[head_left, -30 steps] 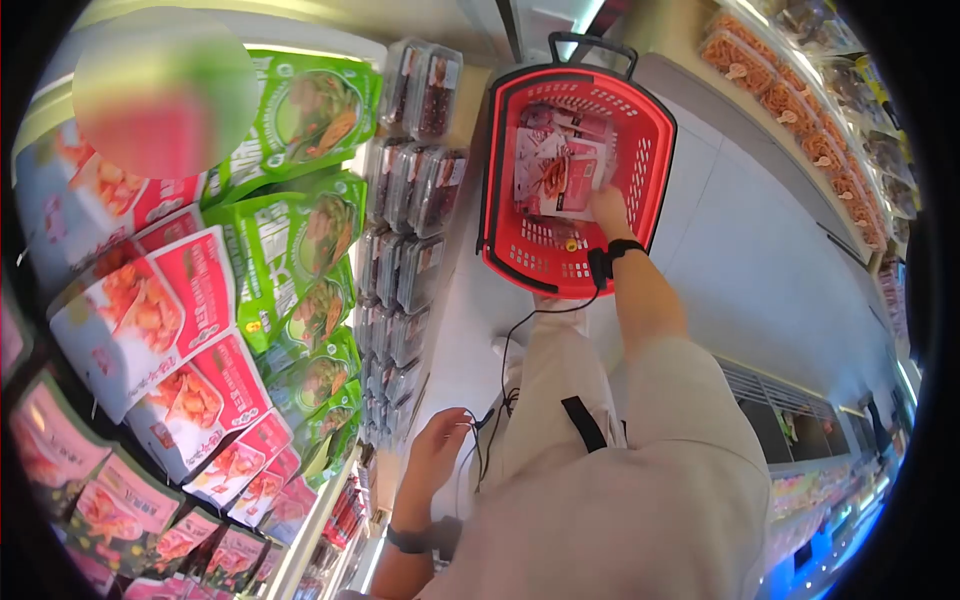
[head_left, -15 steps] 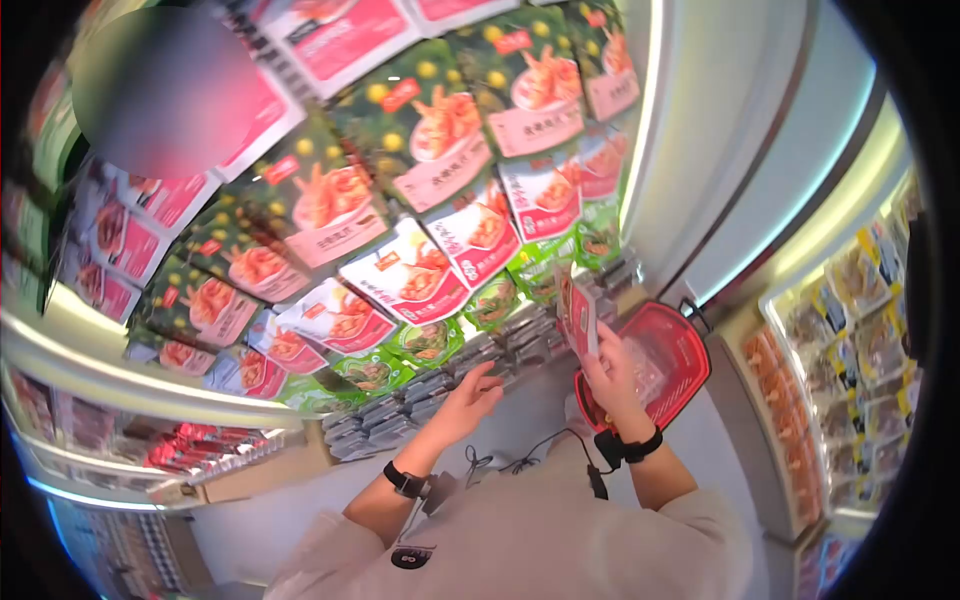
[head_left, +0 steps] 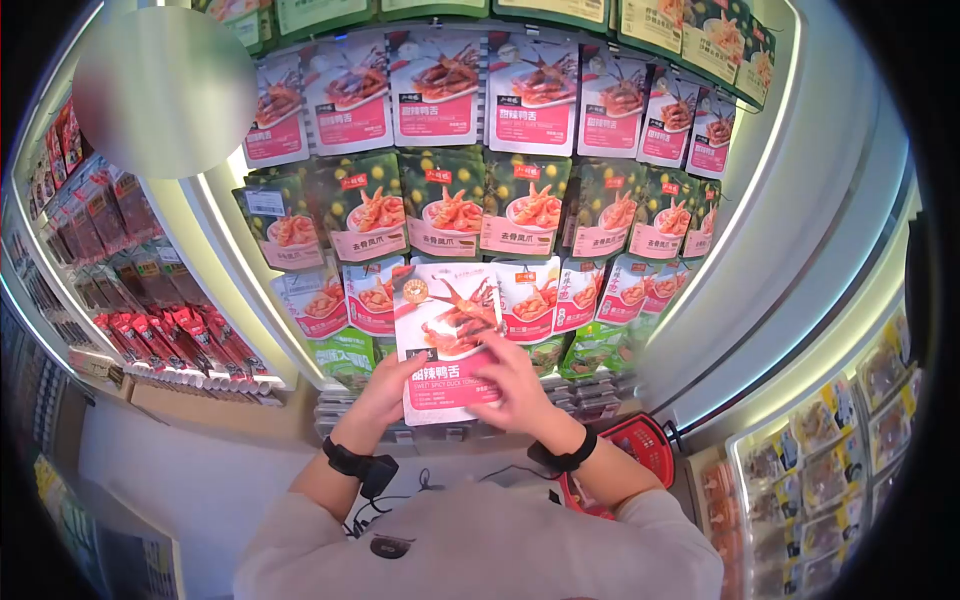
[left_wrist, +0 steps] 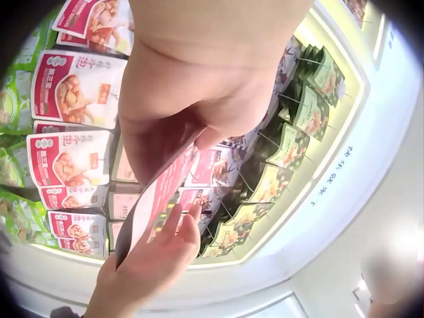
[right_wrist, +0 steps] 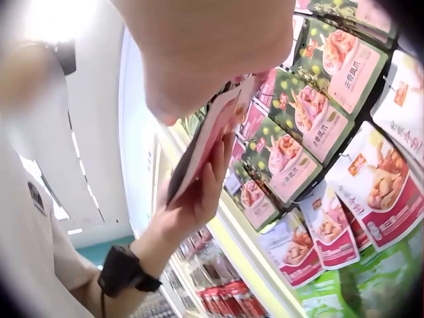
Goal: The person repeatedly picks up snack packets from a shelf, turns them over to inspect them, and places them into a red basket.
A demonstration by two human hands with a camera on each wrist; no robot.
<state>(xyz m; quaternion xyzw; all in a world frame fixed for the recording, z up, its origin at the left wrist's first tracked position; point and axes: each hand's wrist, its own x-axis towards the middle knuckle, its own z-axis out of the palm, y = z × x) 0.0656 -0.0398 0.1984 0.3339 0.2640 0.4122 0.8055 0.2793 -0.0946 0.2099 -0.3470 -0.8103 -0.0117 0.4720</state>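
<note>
A white and pink pouch of sweet spicy duck tongue [head_left: 447, 300] stands face-on before the shelf, its printed front toward me. My left hand [head_left: 384, 392] grips its lower left edge, thumb on the front; in the right wrist view the fingers of that left hand [right_wrist: 199, 192] lie along the back. Over the lower right part of the front, my right hand [head_left: 520, 388] touches the print with loosely bent fingers. From the left wrist view, the pouch [left_wrist: 162, 189] appears nearly edge-on, the right hand [left_wrist: 156, 258] beside it with fingers stretched out.
Hanging duck tongue pouches [head_left: 435, 85], green chicken feet pouches [head_left: 447, 205] and white pouches [head_left: 527, 297] fill the shelf ahead. A red basket [head_left: 645, 450] stands low at the right, near a rack of packets [head_left: 825, 460]. Red packets [head_left: 180, 335] sit on the left shelf.
My right hand has lifted the pouch out of the basket and brought it up before the shelf. The left hand has come over and taken hold of it. My view has swung toward the shelf.
</note>
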